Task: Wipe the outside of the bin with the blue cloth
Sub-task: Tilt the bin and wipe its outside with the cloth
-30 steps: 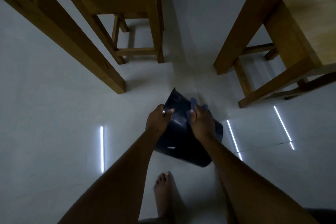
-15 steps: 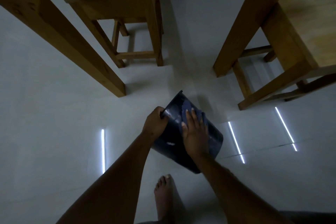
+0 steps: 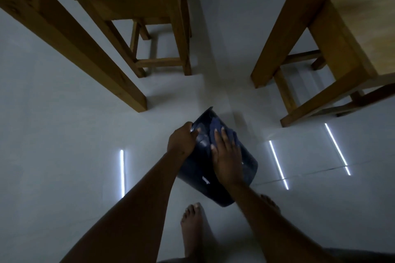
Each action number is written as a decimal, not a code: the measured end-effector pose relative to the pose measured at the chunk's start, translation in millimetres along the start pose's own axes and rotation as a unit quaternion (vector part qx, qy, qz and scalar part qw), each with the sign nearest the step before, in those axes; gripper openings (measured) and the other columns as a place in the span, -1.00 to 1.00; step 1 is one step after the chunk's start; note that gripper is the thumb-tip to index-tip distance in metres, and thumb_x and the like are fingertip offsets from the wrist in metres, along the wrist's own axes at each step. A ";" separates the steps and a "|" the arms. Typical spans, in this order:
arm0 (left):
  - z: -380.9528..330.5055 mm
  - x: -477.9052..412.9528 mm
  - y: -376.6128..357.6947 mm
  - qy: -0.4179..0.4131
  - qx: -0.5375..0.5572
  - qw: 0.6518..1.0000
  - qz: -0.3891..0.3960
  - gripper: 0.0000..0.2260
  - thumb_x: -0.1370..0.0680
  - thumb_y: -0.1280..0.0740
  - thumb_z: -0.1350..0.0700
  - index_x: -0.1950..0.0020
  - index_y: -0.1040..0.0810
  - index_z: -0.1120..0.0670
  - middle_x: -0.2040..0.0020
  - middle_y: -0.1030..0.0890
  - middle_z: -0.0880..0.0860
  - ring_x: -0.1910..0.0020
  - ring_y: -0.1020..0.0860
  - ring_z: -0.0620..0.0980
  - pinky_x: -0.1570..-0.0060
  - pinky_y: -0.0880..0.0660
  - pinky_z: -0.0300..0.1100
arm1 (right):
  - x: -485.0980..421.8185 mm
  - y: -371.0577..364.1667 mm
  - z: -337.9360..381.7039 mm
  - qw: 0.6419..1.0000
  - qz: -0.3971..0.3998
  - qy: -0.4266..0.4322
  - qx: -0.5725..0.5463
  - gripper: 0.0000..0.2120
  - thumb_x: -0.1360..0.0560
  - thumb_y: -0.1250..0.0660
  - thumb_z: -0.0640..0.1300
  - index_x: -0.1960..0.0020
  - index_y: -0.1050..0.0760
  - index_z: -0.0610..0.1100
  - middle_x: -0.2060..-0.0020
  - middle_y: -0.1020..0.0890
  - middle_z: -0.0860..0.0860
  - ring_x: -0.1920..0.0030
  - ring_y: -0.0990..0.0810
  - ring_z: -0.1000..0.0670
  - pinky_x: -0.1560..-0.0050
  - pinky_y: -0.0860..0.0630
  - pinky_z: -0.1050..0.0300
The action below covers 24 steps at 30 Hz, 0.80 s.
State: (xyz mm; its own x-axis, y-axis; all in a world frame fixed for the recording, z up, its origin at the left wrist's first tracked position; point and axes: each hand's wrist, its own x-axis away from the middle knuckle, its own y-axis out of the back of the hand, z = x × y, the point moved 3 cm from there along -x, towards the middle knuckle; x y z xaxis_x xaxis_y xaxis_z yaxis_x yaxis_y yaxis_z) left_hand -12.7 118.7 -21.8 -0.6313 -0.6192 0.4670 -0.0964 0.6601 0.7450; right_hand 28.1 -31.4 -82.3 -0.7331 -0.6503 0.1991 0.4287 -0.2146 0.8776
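Head view, pretty dim lighting: a dark bin [image 3: 215, 168] is held tipped over above the pale floor [image 3: 64, 156], its rim pointed away and its base nearest the bare foot [image 3: 193, 226]. The rim edge is gripped by the left hand [image 3: 181, 141], fingers curled tight around it, thumb on the outer wall. The right hand [image 3: 226, 156] is laid flat on the bin's outside, fingers [image 3: 223, 134] stretched out and slightly spread, with the blue cloth [image 3: 215, 126] pressed under them; only a bunched bit is seen past the fingertips. Wooden stool legs [image 3: 162, 49] and table legs [image 3: 74, 49] can be made out well beyond the fingers, and light streaks are reflected on the floor either side
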 end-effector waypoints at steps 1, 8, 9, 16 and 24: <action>-0.1 0.4 0.1 0.003 0.006 1.000 0.004 -0.73 -0.63 -0.14 -0.05 -0.15 -0.46 0.12 -0.09 -0.63 0.16 -0.05 -0.58 0.18 0.02 -0.45 -0.10 | -8.0 1.9 -11.9 0.999 -0.005 -0.029 -0.024 -0.43 -0.63 0.20 0.13 -0.56 -0.08 -0.09 -0.53 -0.27 -0.13 -0.55 -0.16 -0.17 -0.48 -0.26 -0.18; 1.1 0.9 0.8 0.033 0.026 0.999 -0.001 -0.71 -0.62 -0.14 -0.11 -0.21 -0.46 0.01 -0.12 -0.63 0.13 -0.07 -0.59 0.15 0.04 -0.43 -0.12 | 46.3 -11.5 26.8 0.998 -0.019 -0.055 0.027 -0.45 -0.63 0.13 0.12 -0.58 -0.04 -0.03 -0.58 -0.06 -0.08 -0.58 0.01 -0.21 -0.54 0.08 -0.22; 1.4 1.7 0.0 0.031 0.029 0.999 -0.006 -0.71 -0.61 -0.13 -0.12 -0.21 -0.47 0.00 -0.12 -0.64 0.12 -0.07 -0.60 0.14 0.04 -0.44 -0.12 | 47.7 -14.2 36.5 0.999 -0.023 -0.028 0.026 -0.45 -0.64 0.11 0.11 -0.58 -0.02 -0.03 -0.58 -0.01 -0.06 -0.58 0.08 -0.19 -0.54 0.17 -0.18; -0.4 0.6 -1.1 0.019 0.012 1.000 0.021 -0.71 -0.66 -0.03 -0.01 -0.28 -0.42 0.04 -0.21 -0.59 0.18 -0.16 -0.55 0.21 -0.10 -0.44 -0.04 | -13.0 5.4 -22.1 0.989 -0.039 -0.133 -0.049 -0.38 -0.61 0.22 0.18 -0.55 -0.13 -0.12 -0.45 -0.39 -0.15 -0.48 -0.30 -0.19 -0.46 -0.27 -0.15; -4.9 -3.1 1.0 0.026 0.042 0.998 0.031 -0.70 -0.65 -0.05 0.00 -0.31 -0.42 0.00 -0.22 -0.59 0.17 -0.16 -0.55 0.19 -0.08 -0.44 -0.08 | 31.3 -5.4 31.2 1.000 -0.023 0.002 0.021 -0.41 -0.64 0.30 0.15 -0.58 -0.04 -0.04 -0.58 -0.03 -0.05 -0.59 0.11 -0.18 -0.55 0.19 -0.17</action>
State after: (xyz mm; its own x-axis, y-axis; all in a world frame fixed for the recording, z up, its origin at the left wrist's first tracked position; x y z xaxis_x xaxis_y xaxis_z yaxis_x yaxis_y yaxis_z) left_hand -7.1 119.3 -20.1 -0.5971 -0.5963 0.5366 -0.1244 0.7297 0.6724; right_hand -13.6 -27.8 -67.2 -0.7490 -0.6437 0.1569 0.3723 -0.2130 0.9033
